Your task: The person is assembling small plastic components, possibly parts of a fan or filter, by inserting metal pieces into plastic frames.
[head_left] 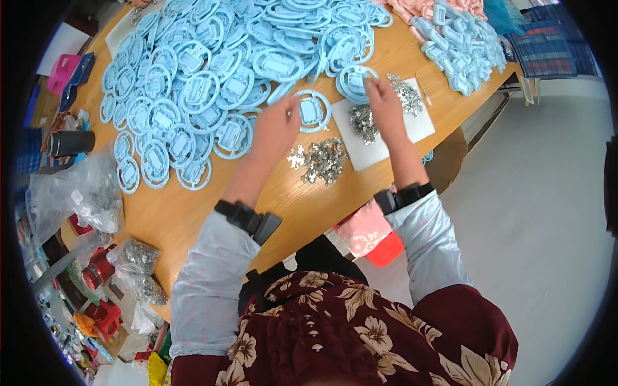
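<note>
Fingers of your left hand [277,126] and right hand [387,109] look curled, opening and grip unclear, beside blue oval frames [312,114] on the table [168,225]; a low-sweeping wrist could scatter the silvery metal pieces [325,161].

Rings [278,63] on table [193,225]; metal pieces [324,161] before them.

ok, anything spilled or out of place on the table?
One heap of metal pieces lies straight on the wooden table, loose bits straggling off its left side, while another heap sits on the white sheet. Maybe spilled; can't tell.
</note>
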Demonstrator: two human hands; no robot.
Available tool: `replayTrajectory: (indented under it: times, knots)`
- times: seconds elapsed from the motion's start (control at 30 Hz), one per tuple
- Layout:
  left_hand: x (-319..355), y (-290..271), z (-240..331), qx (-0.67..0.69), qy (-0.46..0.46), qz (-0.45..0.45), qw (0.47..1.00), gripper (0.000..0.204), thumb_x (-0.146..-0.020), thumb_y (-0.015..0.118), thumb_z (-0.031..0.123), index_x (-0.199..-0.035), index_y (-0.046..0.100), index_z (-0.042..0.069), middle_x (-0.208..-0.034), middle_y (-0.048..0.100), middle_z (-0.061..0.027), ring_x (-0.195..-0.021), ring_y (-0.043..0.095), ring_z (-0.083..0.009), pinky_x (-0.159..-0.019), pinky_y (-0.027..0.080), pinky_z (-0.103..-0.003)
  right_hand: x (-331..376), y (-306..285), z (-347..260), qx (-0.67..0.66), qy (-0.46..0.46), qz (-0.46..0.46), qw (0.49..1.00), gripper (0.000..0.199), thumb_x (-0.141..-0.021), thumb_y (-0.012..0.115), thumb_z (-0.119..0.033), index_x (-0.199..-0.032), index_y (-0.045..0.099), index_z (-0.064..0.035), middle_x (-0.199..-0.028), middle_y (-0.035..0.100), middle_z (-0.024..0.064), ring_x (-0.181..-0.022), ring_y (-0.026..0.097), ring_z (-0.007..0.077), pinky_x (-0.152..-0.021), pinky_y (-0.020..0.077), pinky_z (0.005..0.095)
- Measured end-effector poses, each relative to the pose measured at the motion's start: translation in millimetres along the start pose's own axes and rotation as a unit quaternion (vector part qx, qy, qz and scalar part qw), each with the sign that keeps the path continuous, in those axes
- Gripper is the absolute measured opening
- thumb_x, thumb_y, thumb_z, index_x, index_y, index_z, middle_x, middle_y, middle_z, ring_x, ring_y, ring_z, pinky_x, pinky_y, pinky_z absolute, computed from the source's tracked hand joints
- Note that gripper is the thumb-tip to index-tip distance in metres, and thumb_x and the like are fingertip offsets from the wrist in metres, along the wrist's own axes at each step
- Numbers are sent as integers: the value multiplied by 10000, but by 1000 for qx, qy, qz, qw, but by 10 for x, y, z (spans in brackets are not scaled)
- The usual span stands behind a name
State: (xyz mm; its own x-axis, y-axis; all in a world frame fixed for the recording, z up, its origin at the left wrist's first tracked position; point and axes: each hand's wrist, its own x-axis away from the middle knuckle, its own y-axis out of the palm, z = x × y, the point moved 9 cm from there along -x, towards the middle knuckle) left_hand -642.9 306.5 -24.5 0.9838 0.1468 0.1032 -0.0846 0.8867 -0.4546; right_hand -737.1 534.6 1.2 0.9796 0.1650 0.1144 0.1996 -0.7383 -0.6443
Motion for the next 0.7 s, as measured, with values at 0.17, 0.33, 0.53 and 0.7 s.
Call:
replayTrajectory:
  times: [0.17, 0.33, 0.53, 0.7]
  knots:
    - [340, 202, 19, -254, 220, 9, 942, 344, -865, 601, 113, -1198, 639, 37, -1215, 636, -161, -1216, 534, -354, -1038, 409, -497, 67, 178, 9, 343, -57, 11, 937, 321, -866, 577, -154, -1171, 653, -89, -1224, 648, 79, -1187, 556, 306, -929, 475, 471]
    - [88, 158, 54, -316, 155, 78, 933, 407, -863, 611, 147, -1237, 578, -10, -1249, 596, -225, -1227, 518, -387, -1056, 399, -505, -320, 453, 136, 309, -143, -3, 940, 442, -894, 524, -176, -1334, 565, -146, -1398, 559, 54, -1325, 476, 327, -1056, 382, 563]
    - [-230, -29, -38, -316, -30, 48, 947, 338, -887, 632, 285, -1063, 656, -2, -995, 678, -234, -956, 654, -407, -834, 524, -491, -185, -191, 66, 173, -239, 145, 945, 387, -825, 579, -76, -1211, 606, -47, -1211, 611, 212, -1122, 575, 397, -952, 475, 462]
    - [-29, -535, -81, -354, -20, 103, 929, 400, -865, 662, 435, -991, 718, 59, -925, 720, -155, -895, 686, -352, -785, 533, -459, 900, -762, 481, 209, -150, 204, 945, 409, -818, 608, -98, -1225, 594, -55, -1154, 622, 207, -1043, 602, 402, -916, 474, 483]
